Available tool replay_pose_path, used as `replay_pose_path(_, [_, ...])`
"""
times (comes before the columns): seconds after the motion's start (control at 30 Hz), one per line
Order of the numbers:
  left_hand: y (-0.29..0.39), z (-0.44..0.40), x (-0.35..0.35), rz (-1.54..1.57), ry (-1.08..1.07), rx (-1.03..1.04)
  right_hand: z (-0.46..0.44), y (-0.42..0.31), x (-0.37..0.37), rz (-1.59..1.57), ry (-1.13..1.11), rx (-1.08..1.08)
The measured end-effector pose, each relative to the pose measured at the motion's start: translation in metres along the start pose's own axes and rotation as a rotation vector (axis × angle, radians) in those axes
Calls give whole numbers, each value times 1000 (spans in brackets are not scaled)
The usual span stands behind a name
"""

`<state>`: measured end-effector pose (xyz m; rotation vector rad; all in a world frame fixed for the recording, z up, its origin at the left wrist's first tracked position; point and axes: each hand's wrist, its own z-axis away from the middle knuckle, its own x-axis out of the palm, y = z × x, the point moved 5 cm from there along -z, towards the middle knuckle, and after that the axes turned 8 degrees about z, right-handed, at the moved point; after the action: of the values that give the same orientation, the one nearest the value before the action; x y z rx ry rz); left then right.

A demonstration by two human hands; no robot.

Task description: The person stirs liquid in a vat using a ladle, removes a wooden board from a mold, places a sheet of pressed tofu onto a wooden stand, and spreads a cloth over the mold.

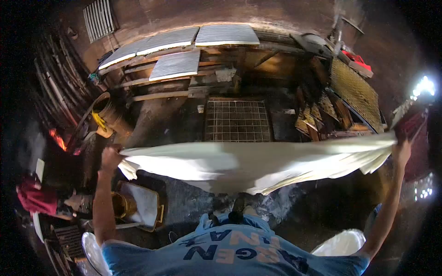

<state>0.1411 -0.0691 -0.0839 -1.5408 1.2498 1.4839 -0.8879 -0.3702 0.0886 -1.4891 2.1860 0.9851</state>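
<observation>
A long white cloth (258, 161) hangs stretched sideways in front of my blue shirt, its lower edge sagging in the middle. My left hand (112, 158) is closed on the cloth's left end, with a loose corner dangling beside it. The right end is gripped by my right hand (402, 149), raised at the far right. Both arms are spread wide. Behind the cloth's upper edge, a wire grid frame (237, 120) lies on the dark floor.
White slabs (226, 35) rest on wooden beams at the back. Burning fire (58, 140), a bucket (107, 108) and a yellow tray (161, 214) are at left, near a person in red (36, 198). Woven panels (357, 92) lean at right. Pale round containers (343, 244) flank me.
</observation>
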Motion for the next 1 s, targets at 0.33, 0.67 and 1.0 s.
replay_pose_path(0.33, [-16,-53,-116,1131,-74,-572,-45,-108,2,-1312,-791,413])
replay_pose_path(0.67, [124,-226,-258,1034,311,374,-272,-226,-73,-1730,-515,-144])
replay_pose_path(1.0, [142,-411,-252,896,554,436,-412,-362,-69,-2143,-203,155])
